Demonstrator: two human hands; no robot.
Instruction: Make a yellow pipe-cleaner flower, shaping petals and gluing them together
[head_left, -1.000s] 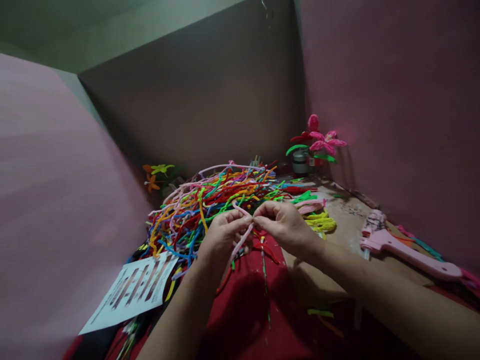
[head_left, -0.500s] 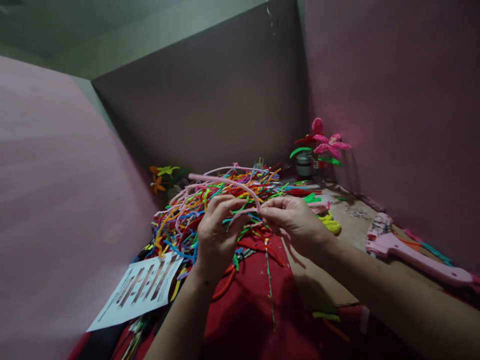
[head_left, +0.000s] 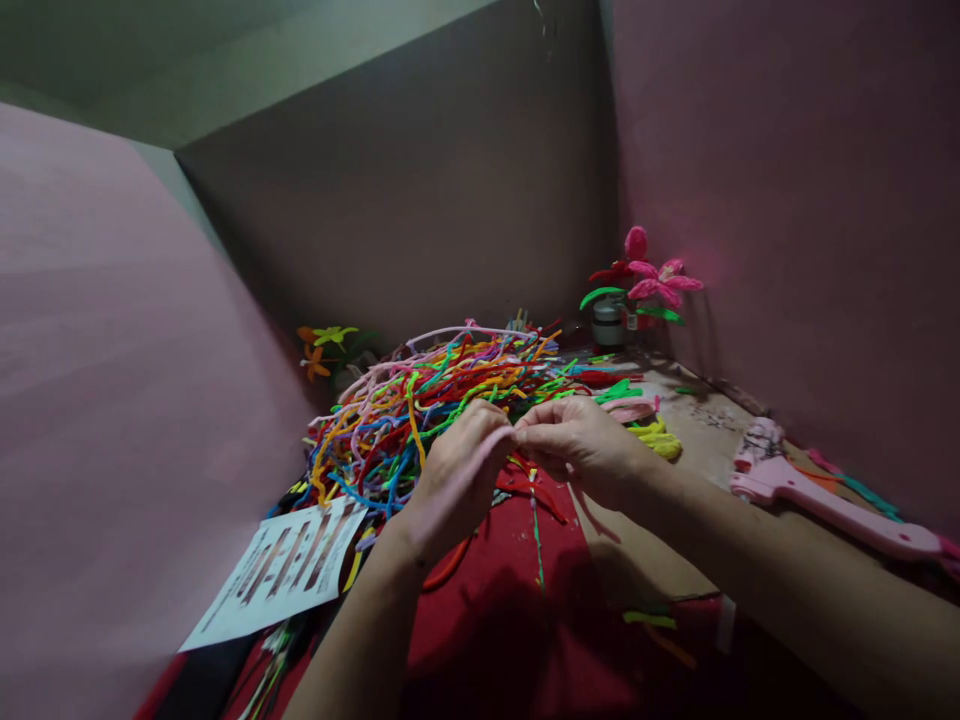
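Note:
A pink pipe cleaner (head_left: 469,470) is between my hands, its free length smeared by motion across the back of my left hand (head_left: 450,480). The fingers of that hand are closed, with their tips turned away from view, close to the other hand. My right hand (head_left: 581,440) pinches the pipe cleaner between thumb and forefinger. Just beyond my hands lies a big heap of many-coloured pipe cleaners (head_left: 450,385). Red-handled pliers (head_left: 536,492) lie below my hands on the red cloth (head_left: 495,610), partly hidden by my left hand.
A pink glue gun (head_left: 840,510) lies at the right. A printed sheet (head_left: 277,575) is at the left. Pink flowers (head_left: 664,283) stand in a grey pot (head_left: 607,325) at the back right. Yellow (head_left: 656,440) bundled pieces lie on the cardboard (head_left: 645,560) side.
The pink pipe cleaner's long end has swung from pointing away over the heap to lying back across my left hand. My left hand has turned and closed near my right.

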